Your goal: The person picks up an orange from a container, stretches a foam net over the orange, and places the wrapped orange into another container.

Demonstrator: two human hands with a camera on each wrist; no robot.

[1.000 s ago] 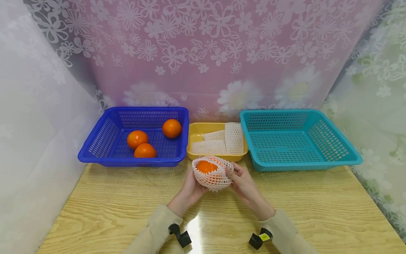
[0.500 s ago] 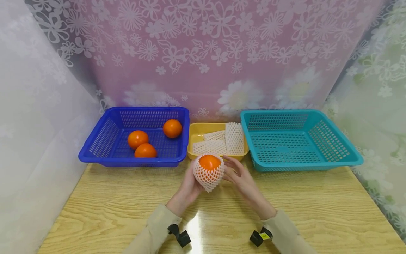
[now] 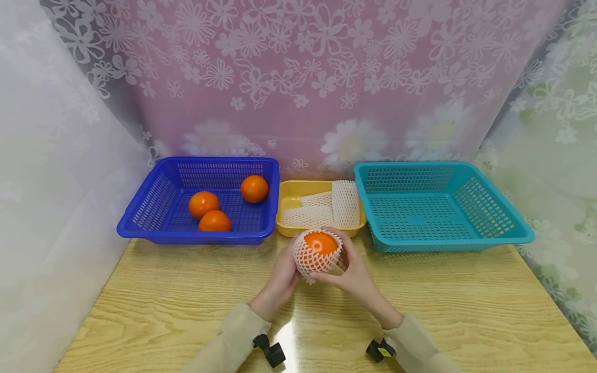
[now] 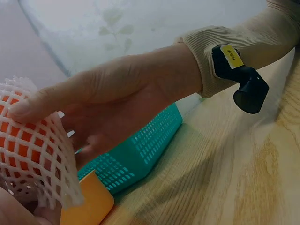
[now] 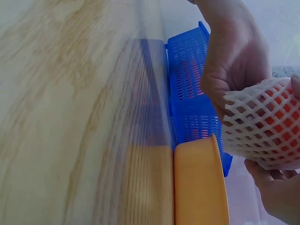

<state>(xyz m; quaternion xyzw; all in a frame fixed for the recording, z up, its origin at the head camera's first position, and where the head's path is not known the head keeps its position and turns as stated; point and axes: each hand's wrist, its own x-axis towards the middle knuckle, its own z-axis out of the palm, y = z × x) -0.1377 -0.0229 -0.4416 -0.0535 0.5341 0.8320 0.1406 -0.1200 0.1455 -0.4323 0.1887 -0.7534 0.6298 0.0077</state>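
Observation:
A smooth, round orange fruit (image 3: 321, 242) sits inside a white foam net sleeve (image 3: 309, 260) above the near middle of the table, its bare top showing through the sleeve's mouth. My left hand (image 3: 282, 269) cups the netted fruit from the left and below. From the right, my right hand (image 3: 353, 272) grips it, thumb across the front and fingers behind. In the left wrist view the right thumb (image 4: 33, 105) presses on the mesh. The sleeve's narrow end (image 5: 234, 124) shows loose in the right wrist view, close to the left palm.
A blue basket (image 3: 196, 234) with 3 more orange fruits (image 3: 254, 188) stands at the back left. Between it and a turquoise basket (image 3: 448, 241) at the back right, a yellow tray (image 3: 291, 189) holds several foam net sleeves (image 3: 345, 203). Patterned cloth (image 3: 298, 77) hangs behind.
The fruit turned upright in its sleeve and moved slightly right. My right hand let go of the sleeve's stretched edge, opened, and then took hold around the fruit's right side.

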